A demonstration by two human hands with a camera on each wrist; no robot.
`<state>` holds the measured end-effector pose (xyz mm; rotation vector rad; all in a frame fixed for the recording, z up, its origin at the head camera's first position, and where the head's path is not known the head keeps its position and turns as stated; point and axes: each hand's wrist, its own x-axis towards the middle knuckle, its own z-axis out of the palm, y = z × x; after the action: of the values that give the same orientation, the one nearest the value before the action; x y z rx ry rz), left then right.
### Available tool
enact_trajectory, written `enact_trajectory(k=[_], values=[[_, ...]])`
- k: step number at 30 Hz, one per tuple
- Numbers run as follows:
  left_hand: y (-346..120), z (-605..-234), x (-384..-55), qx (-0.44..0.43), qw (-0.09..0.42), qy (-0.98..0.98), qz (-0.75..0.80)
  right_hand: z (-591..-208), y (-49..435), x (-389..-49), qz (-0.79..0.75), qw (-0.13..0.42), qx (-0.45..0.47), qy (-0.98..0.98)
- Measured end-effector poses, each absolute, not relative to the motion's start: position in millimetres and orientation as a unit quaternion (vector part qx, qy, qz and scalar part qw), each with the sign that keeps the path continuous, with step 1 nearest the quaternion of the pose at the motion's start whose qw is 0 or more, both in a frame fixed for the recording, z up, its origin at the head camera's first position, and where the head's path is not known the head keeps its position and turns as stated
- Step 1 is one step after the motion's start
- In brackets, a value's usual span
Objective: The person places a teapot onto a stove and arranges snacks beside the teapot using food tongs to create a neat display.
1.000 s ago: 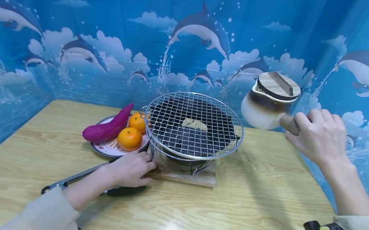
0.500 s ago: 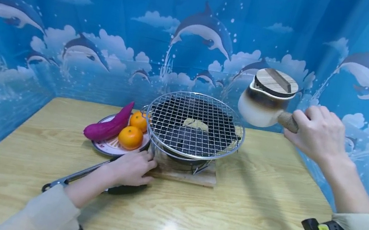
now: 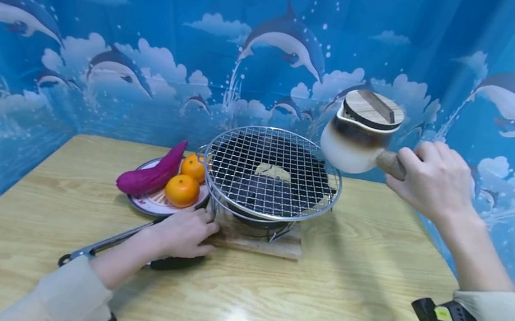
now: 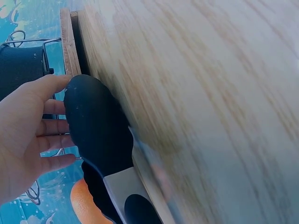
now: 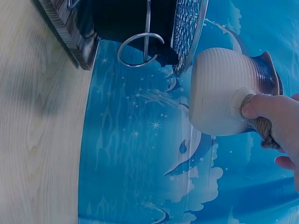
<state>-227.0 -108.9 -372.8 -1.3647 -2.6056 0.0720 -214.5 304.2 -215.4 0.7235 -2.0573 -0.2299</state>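
My right hand [image 3: 434,176] grips the rope-wrapped side handle of a white-and-brown teapot [image 3: 349,147] with a wooden lid. The teapot is held in the air just right of a round wire grill rack [image 3: 275,177], overlapping its right rim in the head view; in the right wrist view its ribbed body [image 5: 217,91] lies on its side. The rack sits on a dark stove on a wooden board [image 3: 281,248]. My left hand [image 3: 186,232] is at the board's left front corner, fingers loosely extended, thumb by the board edge. Tongs [image 4: 96,121] with black heads lie under that hand.
Left of the stove, a plate [image 3: 143,208] bears a purple sweet potato [image 3: 149,176] and two oranges [image 3: 182,191]. The tongs' steel handle [image 3: 108,242] points to the front left. A blue dolphin curtain [image 3: 160,8] closes off the back and sides.
My right hand has carried the teapot leftward, closer to the grill rack and slightly higher. The left hand stays where it was.
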Motion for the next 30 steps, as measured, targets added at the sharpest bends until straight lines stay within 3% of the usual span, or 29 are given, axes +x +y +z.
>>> enact_trajectory(k=[19, 30], values=[[-108, -371, -227, -0.452, 0.083, -0.888, 0.024, -217, 290, -223, -0.067, 0.495, 0.334, -0.799], [-108, -371, -226, -0.452, 0.085, -0.888, 0.022, -217, 282, -225, -0.059, 0.491, 0.348, -0.797]])
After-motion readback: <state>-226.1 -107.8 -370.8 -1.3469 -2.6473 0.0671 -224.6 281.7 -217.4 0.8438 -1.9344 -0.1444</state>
